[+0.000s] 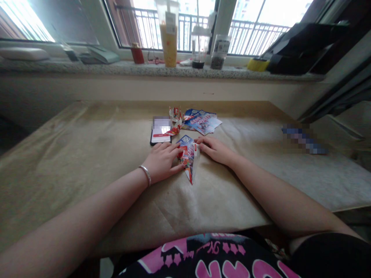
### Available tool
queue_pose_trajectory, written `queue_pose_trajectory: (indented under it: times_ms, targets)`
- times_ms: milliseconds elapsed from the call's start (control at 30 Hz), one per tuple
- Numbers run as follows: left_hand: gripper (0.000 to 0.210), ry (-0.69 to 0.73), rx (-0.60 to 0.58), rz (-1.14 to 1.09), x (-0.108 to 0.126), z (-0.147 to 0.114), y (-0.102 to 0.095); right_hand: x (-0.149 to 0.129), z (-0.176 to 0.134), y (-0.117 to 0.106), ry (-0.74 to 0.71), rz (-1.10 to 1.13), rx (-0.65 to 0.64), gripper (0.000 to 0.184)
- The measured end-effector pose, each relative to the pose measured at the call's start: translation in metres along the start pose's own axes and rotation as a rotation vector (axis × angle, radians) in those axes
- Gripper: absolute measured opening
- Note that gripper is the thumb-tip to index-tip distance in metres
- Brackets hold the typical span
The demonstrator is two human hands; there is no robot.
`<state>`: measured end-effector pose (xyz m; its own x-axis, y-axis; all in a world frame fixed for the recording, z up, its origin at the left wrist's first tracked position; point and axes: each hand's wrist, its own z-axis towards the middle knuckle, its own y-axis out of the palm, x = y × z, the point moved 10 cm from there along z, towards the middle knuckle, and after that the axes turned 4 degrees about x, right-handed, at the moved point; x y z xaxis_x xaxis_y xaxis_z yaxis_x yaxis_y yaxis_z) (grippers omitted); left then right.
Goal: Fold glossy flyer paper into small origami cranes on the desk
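Note:
A colourful printed paper, folded to a long point, lies on the table with its tip toward me. My left hand, a silver bracelet at its wrist, lies flat over the paper's left edge, fingers stretched out and thumb apart. At the paper's upper right edge, my right hand has its fingers bent, thumb and forefinger closed at the edge. Just beyond are folded red-and-white paper pieces and a fanned stack of blue printed leaflets. A phone with a lit screen rests beyond my left hand.
A cloth-like cover spreads over the table. A blurred blue item lies at the right. On the windowsill stand a tall cup of yellow contents, a lidded cup, a jar and a black object.

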<state>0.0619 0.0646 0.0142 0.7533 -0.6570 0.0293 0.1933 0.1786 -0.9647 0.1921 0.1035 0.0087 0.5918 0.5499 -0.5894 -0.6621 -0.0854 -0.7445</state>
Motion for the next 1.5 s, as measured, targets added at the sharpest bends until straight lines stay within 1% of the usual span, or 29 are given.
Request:
queue_pose_trajectory:
  times_ms: [133, 200, 267, 367, 467, 533, 567, 633, 700, 800, 900, 1033, 1100, 1133, 1200, 1267, 1333, 1400, 1500]
  targets:
    - [0.051, -0.003, 0.013, -0.014, -0.003, 0.0, 0.002, 0.017, -0.003, -0.011, 0.137, 0.026, 0.064, 0.035]
    - [0.054, -0.001, 0.013, -0.016, -0.004, 0.0, 0.002, 0.021, -0.004, -0.014, 0.15, 0.047, 0.074, 0.041]
    - [0.057, -0.003, 0.004, -0.021, -0.006, 0.001, 0.002, 0.021, -0.005, -0.015, 0.138, 0.057, 0.056, 0.043]
    - [0.063, -0.001, -0.022, -0.037, -0.007, 0.002, 0.004, 0.019, -0.007, -0.013, 0.099, 0.012, 0.004, 0.035]
    - [0.065, 0.017, -0.045, -0.05, -0.007, 0.002, 0.008, 0.008, -0.008, -0.011, -0.024, -0.028, -0.047, 0.019]
    - [0.066, 0.021, -0.05, -0.061, -0.007, 0.002, 0.01, 0.001, -0.01, -0.01, -0.113, -0.047, -0.075, 0.011]
    - [0.066, 0.018, -0.05, -0.068, -0.007, 0.002, 0.011, -0.002, -0.011, -0.009, -0.148, -0.059, -0.091, 0.013]
    - [0.067, 0.011, -0.051, -0.078, -0.008, 0.003, 0.011, -0.005, -0.012, -0.006, -0.193, -0.088, -0.119, 0.026]
    - [0.069, -0.001, -0.055, -0.086, -0.009, 0.003, 0.011, -0.005, -0.013, -0.004, -0.209, -0.123, -0.14, 0.041]
    - [0.074, -0.014, -0.053, -0.126, -0.012, 0.003, 0.01, -0.003, -0.013, 0.0, -0.202, -0.175, -0.155, 0.055]
    - [0.082, -0.01, -0.013, -0.229, -0.015, 0.002, 0.008, -0.001, -0.013, 0.003, -0.193, -0.217, -0.148, 0.062]
    - [0.088, 0.003, 0.1, -0.354, -0.021, -0.002, -0.001, 0.001, -0.012, 0.003, -0.184, -0.255, -0.129, 0.066]
    - [0.084, 0.046, 0.158, -0.366, -0.02, -0.005, -0.008, 0.001, -0.012, 0.003, -0.18, -0.268, -0.127, 0.068]
    - [0.078, 0.075, 0.18, -0.362, -0.019, -0.006, -0.011, 0.002, -0.012, 0.003, -0.181, -0.271, -0.128, 0.069]
    - [0.058, 0.14, 0.205, -0.35, -0.015, -0.008, -0.017, 0.001, -0.013, 0.002, -0.187, -0.268, -0.129, 0.068]
    - [0.035, 0.209, 0.207, -0.34, -0.011, -0.01, -0.022, 0.001, -0.013, 0.002, -0.192, -0.254, -0.129, 0.067]
    - [0.017, 0.257, 0.209, -0.333, -0.009, -0.011, -0.027, 0.001, -0.014, 0.001, -0.184, -0.239, -0.12, 0.067]
    - [0.012, 0.313, 0.233, -0.283, -0.007, -0.013, -0.034, 0.001, -0.015, -0.001, -0.176, -0.215, -0.107, 0.065]
    - [0.015, 0.373, 0.245, -0.182, -0.007, -0.015, -0.039, -0.001, -0.015, -0.006, -0.176, -0.167, -0.069, 0.058]
